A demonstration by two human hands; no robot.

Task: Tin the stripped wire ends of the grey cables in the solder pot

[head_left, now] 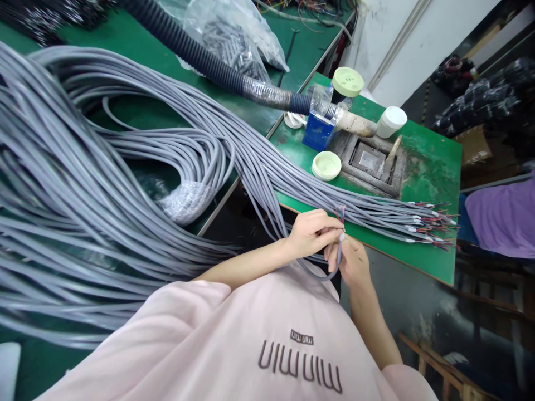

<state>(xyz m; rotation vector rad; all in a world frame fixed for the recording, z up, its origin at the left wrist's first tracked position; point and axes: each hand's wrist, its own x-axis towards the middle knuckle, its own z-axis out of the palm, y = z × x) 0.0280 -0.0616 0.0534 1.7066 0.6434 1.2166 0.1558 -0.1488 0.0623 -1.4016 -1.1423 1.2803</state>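
My left hand (pixel 314 231) is closed, its thumb and fingers pinching near the end of a grey cable (pixel 339 257). Thin coloured wires (pixel 343 212) fan upward out of that end, and a white band sits just below them. Close beside it, my right hand (pixel 353 260) has its fingers closed around the same cable, a little under the white band. From there the cable bends down in a loop toward my shirt. Behind my hands a thick bundle of grey cables (pixel 301 181) runs across the green table, with bared wire ends at the right.
A soldering pot (pixel 370 160) with a wooden-handled brush (pixel 392 156) stands beyond the bundle. Around it are an open pale tub (pixel 326 166), a white jar (pixel 392 122) and a ribbed hose (pixel 200 55) with a blue box (pixel 317 132). A person in purple (pixel 501 217) is at the right.
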